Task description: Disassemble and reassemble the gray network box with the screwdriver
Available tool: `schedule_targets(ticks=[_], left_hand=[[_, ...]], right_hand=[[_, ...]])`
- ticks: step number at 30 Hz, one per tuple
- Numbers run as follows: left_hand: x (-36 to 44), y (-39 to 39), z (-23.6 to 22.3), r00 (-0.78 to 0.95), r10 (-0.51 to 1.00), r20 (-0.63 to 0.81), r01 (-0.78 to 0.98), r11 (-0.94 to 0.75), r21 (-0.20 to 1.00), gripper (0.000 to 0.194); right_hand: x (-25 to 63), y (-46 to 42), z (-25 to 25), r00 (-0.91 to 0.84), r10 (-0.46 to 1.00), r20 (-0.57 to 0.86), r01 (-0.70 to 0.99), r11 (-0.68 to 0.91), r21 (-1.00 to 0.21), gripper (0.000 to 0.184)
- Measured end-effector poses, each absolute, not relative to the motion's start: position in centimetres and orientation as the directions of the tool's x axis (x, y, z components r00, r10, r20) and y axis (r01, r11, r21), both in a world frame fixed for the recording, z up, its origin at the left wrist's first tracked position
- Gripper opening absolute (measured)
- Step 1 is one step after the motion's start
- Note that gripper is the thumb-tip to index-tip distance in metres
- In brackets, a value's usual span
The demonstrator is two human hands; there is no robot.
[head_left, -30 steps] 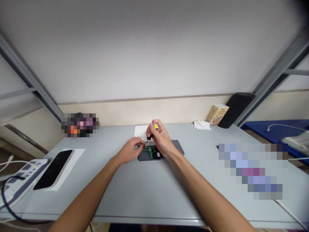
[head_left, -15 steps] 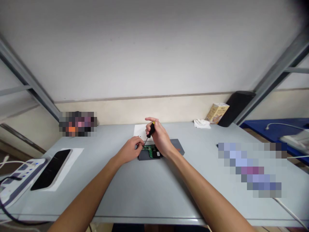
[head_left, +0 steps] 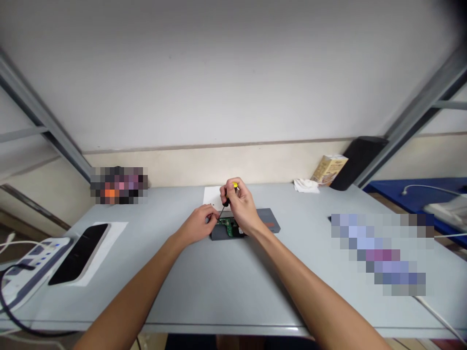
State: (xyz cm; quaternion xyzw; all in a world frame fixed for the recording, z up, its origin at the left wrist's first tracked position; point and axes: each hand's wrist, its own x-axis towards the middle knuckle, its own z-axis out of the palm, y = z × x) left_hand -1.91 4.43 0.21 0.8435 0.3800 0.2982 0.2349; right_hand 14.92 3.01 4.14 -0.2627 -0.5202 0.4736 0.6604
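My right hand (head_left: 240,206) is closed round a small screwdriver (head_left: 226,200) with a black handle and a yellow cap, its tip pointing down and left onto a green circuit board (head_left: 226,226). The board lies in a dark grey case (head_left: 220,234) in the middle of the grey table (head_left: 219,282). My left hand (head_left: 199,224) rests at the left end of the case, fingers curled and pinched by the board's edge. A second dark grey cover (head_left: 269,221) lies just right of my right hand. White paper (head_left: 211,195) sits behind the hands.
A black phone (head_left: 78,246) on white paper lies at the left, beside a white power strip (head_left: 25,265) with a black cable. At the back right are a crumpled tissue (head_left: 305,186), a tan carton (head_left: 328,170) and a black object (head_left: 355,160). Metal shelf struts slant at both sides.
My right hand's fingers have re-gripped the screwdriver handle, opening half a second ago and closing round it again. The left hand and the case have stayed in place.
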Motion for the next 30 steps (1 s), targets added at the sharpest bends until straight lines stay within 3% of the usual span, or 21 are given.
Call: schedule_targets(ticks=[8, 15, 22, 30], left_hand=[[-2.1, 4.5, 0.1, 0.521, 0.796, 0.306, 0.504, -0.577, 0.643, 0.019], [-2.2, 4.6, 0.0, 0.507, 0.820, 0.266, 0.527, -0.539, 0.657, 0.017], [-2.2, 4.5, 0.2, 0.510, 0.820, 0.260, 0.534, -0.538, 0.652, 0.017], [-2.2, 4.5, 0.2, 0.528, 0.809, 0.257, 0.536, -0.553, 0.638, 0.020]], right_hand=[[15.4, 2.2, 5.0, -0.138, 0.925, 0.354, -0.401, 0.275, -0.874, 0.039], [15.1, 2.2, 4.9, -0.092, 0.915, 0.393, -0.291, 0.353, -0.889, 0.041], [15.3, 2.3, 5.0, -0.154, 0.918, 0.366, -0.346, 0.297, -0.890, 0.040], [14.9, 2.1, 5.1, -0.114, 0.910, 0.400, -0.303, 0.351, -0.886, 0.043]])
